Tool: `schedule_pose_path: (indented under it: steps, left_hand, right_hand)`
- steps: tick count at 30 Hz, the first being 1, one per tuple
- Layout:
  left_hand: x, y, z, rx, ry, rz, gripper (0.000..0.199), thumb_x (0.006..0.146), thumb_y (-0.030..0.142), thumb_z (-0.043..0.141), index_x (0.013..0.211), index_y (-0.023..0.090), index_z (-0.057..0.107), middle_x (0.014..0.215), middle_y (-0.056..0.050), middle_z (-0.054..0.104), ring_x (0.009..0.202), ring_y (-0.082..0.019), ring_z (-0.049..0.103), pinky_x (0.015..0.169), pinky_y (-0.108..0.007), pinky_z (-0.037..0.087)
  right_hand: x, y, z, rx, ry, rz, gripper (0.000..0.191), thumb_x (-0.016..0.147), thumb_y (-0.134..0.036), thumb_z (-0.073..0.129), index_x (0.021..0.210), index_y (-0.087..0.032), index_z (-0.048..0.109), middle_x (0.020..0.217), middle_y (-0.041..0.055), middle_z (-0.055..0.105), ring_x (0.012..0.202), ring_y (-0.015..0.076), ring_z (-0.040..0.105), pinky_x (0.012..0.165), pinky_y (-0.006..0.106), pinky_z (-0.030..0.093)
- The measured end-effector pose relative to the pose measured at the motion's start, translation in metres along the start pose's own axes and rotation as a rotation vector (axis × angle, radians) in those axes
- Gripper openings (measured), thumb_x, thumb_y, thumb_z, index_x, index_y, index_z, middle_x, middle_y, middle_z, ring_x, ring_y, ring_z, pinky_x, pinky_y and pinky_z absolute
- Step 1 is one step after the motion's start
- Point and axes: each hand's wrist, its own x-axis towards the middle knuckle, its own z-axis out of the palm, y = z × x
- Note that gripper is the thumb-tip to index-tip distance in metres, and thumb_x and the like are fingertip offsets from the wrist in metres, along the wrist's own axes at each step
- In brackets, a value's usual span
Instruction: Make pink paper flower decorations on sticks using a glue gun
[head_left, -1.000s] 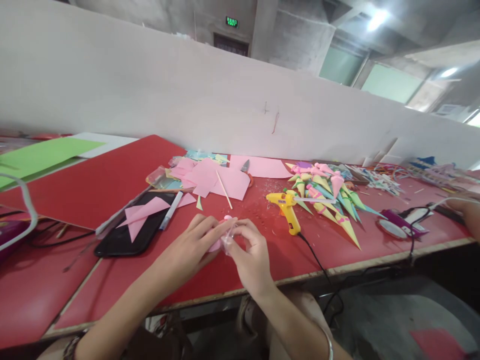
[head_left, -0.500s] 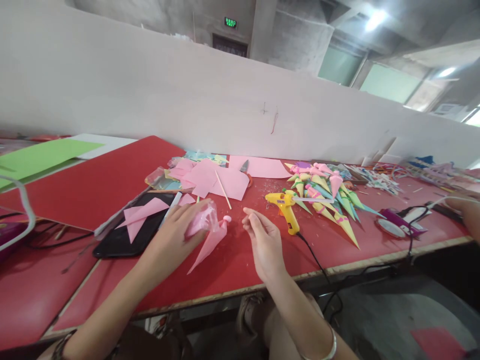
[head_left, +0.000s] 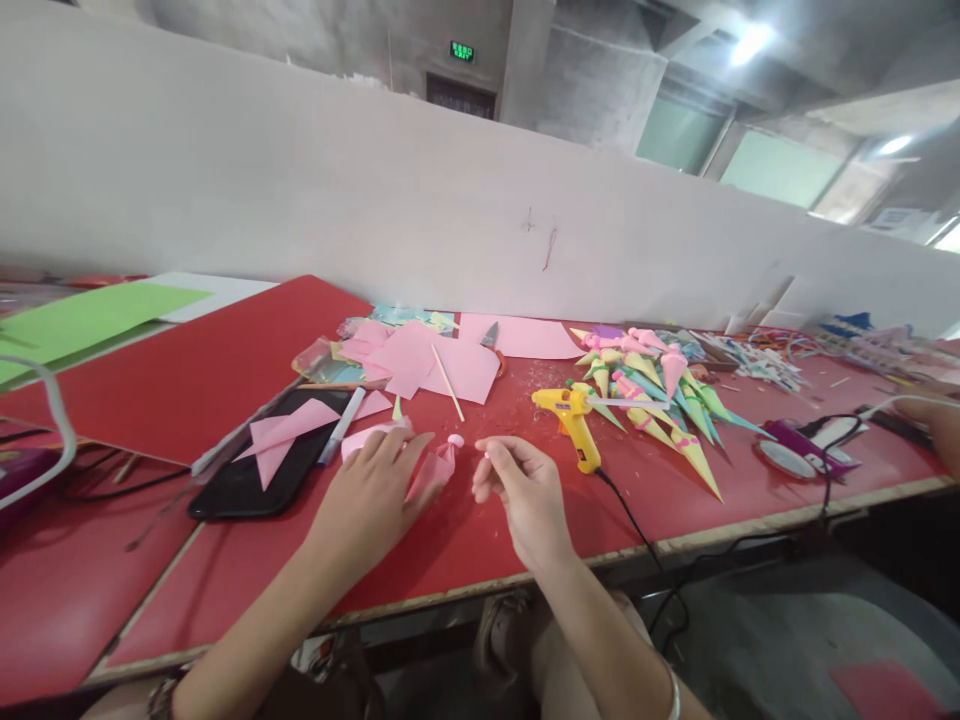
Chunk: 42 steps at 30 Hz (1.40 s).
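Observation:
My left hand [head_left: 375, 487] is over the pink paper cone [head_left: 436, 468], its fingers closed on the cone's side and hiding the lower part. A small pink ball tops the cone. Behind those fingers lies a pink bag [head_left: 367, 432], partly covered. My right hand [head_left: 525, 485] is just right of the cone, thumb and index finger pinched on a tiny pale piece [head_left: 487, 455]. The yellow glue gun [head_left: 574, 425] lies on the table to the right of it.
Finished paper cones [head_left: 645, 375] are piled behind the glue gun. Pink sheets [head_left: 427, 360], scissors [head_left: 491, 345] and a stick lie at the back. A black tray [head_left: 277, 480] is on the left. Another person's hand [head_left: 930, 405] shows at the far right.
My left hand has let go of the pink bag, which now lies behind it, and has moved onto the paper cone. My right hand has shifted slightly left.

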Motion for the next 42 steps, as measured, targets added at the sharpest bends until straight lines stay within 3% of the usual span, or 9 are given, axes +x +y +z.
schedule_pose_path:
  steps: [7, 9, 14, 18, 22, 29, 34, 38, 42]
  left_hand:
    - [-0.002, 0.002, 0.004, -0.044, -0.250, -0.110, 0.026, 0.085, 0.029, 0.048, 0.106, 0.017, 0.058, 0.110, -0.017, 0.066, 0.093, -0.030, 0.066, 0.060, -0.034, 0.051]
    - [-0.001, 0.003, 0.002, -0.071, -0.284, -0.143, 0.026, 0.085, 0.030, 0.046, 0.105, 0.017, 0.058, 0.109, -0.016, 0.066, 0.092, -0.030, 0.066, 0.058, -0.033, 0.050]
    - [0.002, 0.004, -0.005, -0.293, -0.261, -0.220, 0.041, 0.085, 0.040, 0.043, 0.118, 0.017, 0.051, 0.108, -0.013, 0.066, 0.092, -0.028, 0.066, 0.067, -0.035, 0.051]
    - [0.002, 0.007, -0.010, -0.505, -0.173, -0.261, 0.046, 0.082, 0.043, 0.045, 0.120, 0.016, 0.049, 0.106, -0.010, 0.066, 0.092, -0.024, 0.064, 0.071, -0.032, 0.052]
    - [0.003, 0.013, -0.014, -0.662, -0.125, -0.278, 0.042, 0.081, 0.041, 0.047, 0.116, 0.017, 0.051, 0.107, -0.007, 0.066, 0.097, -0.024, 0.062, 0.078, -0.032, 0.052]
    - [0.003, 0.029, -0.025, -0.931, -0.219, -0.238, 0.042, 0.090, 0.034, 0.032, 0.130, 0.025, 0.042, 0.086, -0.002, 0.067, 0.071, -0.017, 0.063, 0.068, -0.029, 0.054]
    - [0.002, 0.033, -0.022, -0.932, -0.228, -0.301, 0.047, 0.092, 0.039, 0.029, 0.135, 0.022, 0.036, 0.078, -0.001, 0.063, 0.063, -0.014, 0.058, 0.065, -0.027, 0.053]
    - [0.000, 0.033, -0.017, -0.873, -0.180, -0.285, 0.047, 0.090, 0.039, 0.031, 0.133, 0.021, 0.035, 0.109, -0.007, 0.063, 0.098, -0.018, 0.061, 0.081, -0.029, 0.053]
    - [-0.001, 0.033, -0.015, -0.862, -0.137, -0.269, 0.045, 0.088, 0.037, 0.034, 0.130, 0.021, 0.036, 0.133, -0.009, 0.051, 0.127, -0.021, 0.044, 0.100, -0.034, 0.042]
  right_hand:
    - [0.003, 0.000, 0.000, 0.000, 0.000, -0.018, 0.023, 0.069, -0.035, 0.072, 0.082, -0.018, 0.064, 0.069, 0.0012, 0.070, 0.061, 0.0140, 0.066, 0.070, 0.031, 0.055]
    - [0.003, 0.001, -0.001, 0.015, 0.007, -0.020, 0.024, 0.071, -0.039, 0.070, 0.079, -0.019, 0.058, 0.068, 0.0011, 0.070, 0.060, 0.0153, 0.067, 0.068, 0.032, 0.055]
    - [0.003, -0.001, -0.003, -0.120, 0.012, -0.068, 0.028, 0.077, -0.043, 0.063, 0.069, -0.018, 0.054, 0.054, -0.0019, 0.063, 0.046, 0.0113, 0.059, 0.050, 0.024, 0.050]
    - [0.001, -0.006, -0.001, -0.194, 0.042, -0.131, 0.016, 0.070, -0.031, 0.070, 0.074, -0.017, 0.063, 0.067, 0.0005, 0.068, 0.058, 0.0124, 0.064, 0.060, 0.025, 0.052]
    - [-0.001, -0.007, -0.002, -0.234, 0.026, -0.167, 0.021, 0.081, -0.034, 0.057, 0.084, -0.017, 0.069, 0.068, 0.0019, 0.069, 0.057, 0.0134, 0.063, 0.061, 0.028, 0.053]
    - [-0.003, -0.005, -0.001, -0.423, -0.019, -0.389, 0.012, 0.081, -0.022, 0.058, 0.085, -0.020, 0.069, 0.085, 0.0044, 0.068, 0.083, 0.0168, 0.065, 0.074, 0.028, 0.054]
    - [-0.008, -0.005, -0.001, -0.395, -0.039, -0.353, 0.009, 0.083, -0.022, 0.058, 0.085, -0.020, 0.066, 0.080, 0.0038, 0.070, 0.073, 0.0165, 0.068, 0.072, 0.030, 0.055]
    - [-0.010, -0.008, -0.001, -0.556, -0.100, -0.509, 0.007, 0.083, -0.021, 0.059, 0.084, -0.021, 0.066, 0.077, 0.0027, 0.067, 0.071, 0.0157, 0.064, 0.069, 0.029, 0.053]
    - [-0.009, -0.009, -0.001, -0.712, -0.160, -0.645, 0.007, 0.083, -0.019, 0.059, 0.082, -0.021, 0.066, 0.079, 0.0029, 0.061, 0.075, 0.0153, 0.060, 0.069, 0.028, 0.050]
